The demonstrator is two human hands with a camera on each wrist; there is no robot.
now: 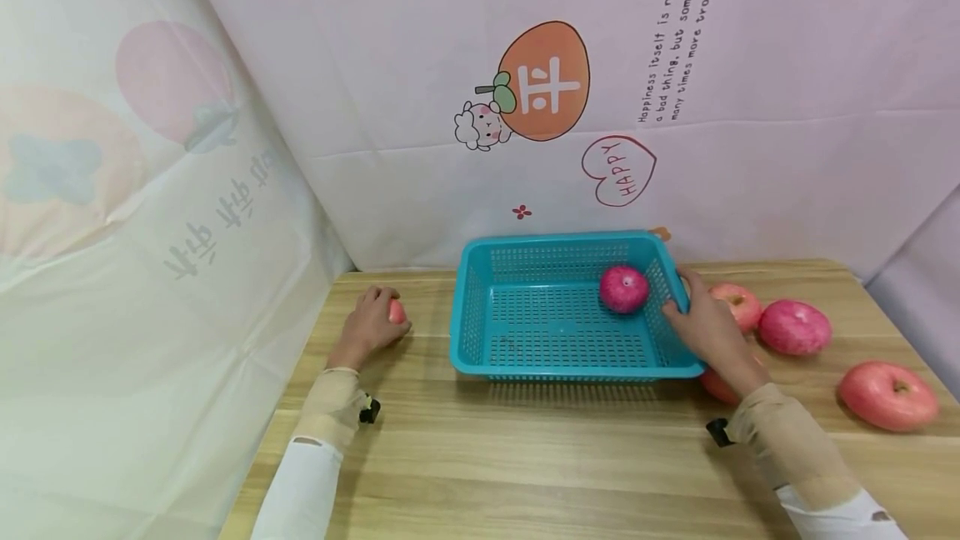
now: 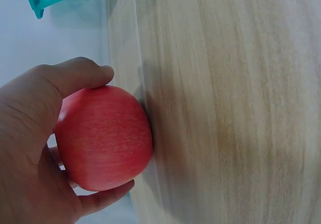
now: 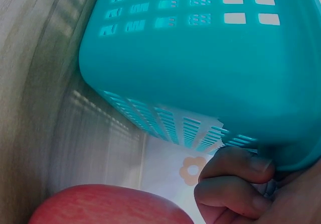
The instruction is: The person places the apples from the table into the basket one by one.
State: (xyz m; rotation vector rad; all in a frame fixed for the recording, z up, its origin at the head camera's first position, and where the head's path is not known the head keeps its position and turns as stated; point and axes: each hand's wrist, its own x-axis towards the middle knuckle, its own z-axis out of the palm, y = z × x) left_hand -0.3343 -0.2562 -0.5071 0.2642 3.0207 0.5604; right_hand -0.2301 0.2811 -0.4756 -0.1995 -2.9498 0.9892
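Note:
My left hand grips a red apple at the left side of the table, fingers and thumb spread around it. In the left wrist view the apple sits right at the wood surface. With curled fingers, my right hand holds the right rim of a turquoise plastic basket. Inside the basket, near its right wall, lies a round magenta fruit with pale streaks. The right wrist view shows the fingers bent under the basket's rim.
Right of the basket are a pink-red apple, a magenta fruit and a larger apple. Another apple is partly hidden under my right forearm. A printed white cloth hangs behind the wooden table, with more cloth at both sides.

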